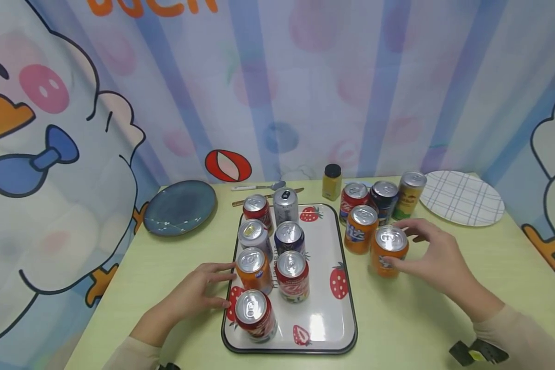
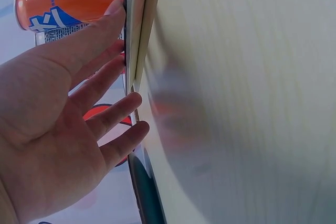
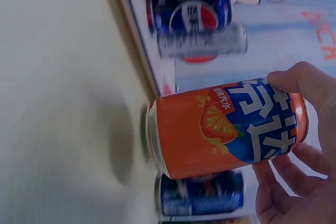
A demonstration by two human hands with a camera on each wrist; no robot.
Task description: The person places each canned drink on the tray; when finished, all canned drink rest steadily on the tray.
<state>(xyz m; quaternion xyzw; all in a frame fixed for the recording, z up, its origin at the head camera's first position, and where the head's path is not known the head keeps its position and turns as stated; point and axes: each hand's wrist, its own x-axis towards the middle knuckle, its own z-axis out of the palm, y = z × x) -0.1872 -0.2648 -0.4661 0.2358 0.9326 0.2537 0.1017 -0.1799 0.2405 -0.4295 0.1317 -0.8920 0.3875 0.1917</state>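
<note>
My right hand (image 1: 437, 259) grips an orange soda can (image 1: 388, 257) between thumb and fingers, to the right of the tray. In the right wrist view the orange can (image 3: 210, 129) shows its blue and white lettering, its base close to the table. My left hand (image 1: 191, 295) lies at the left edge of the strawberry-print tray (image 1: 321, 288), fingers loosely extended with the tips right at the rim. Nearest to it on the tray stand another orange can (image 1: 254, 272) and a red can (image 1: 256, 316). Beside the held can is a further orange can (image 1: 361, 231).
More cans stand upright on the tray, among them a dark blue can (image 1: 289, 239) and a silver can (image 1: 285, 205). Behind the held can are a red can (image 1: 353, 200), a black can (image 1: 383, 200) and a gold can (image 1: 409, 195). Plates (image 1: 180, 208) flank the back, near a yellow jar (image 1: 332, 184).
</note>
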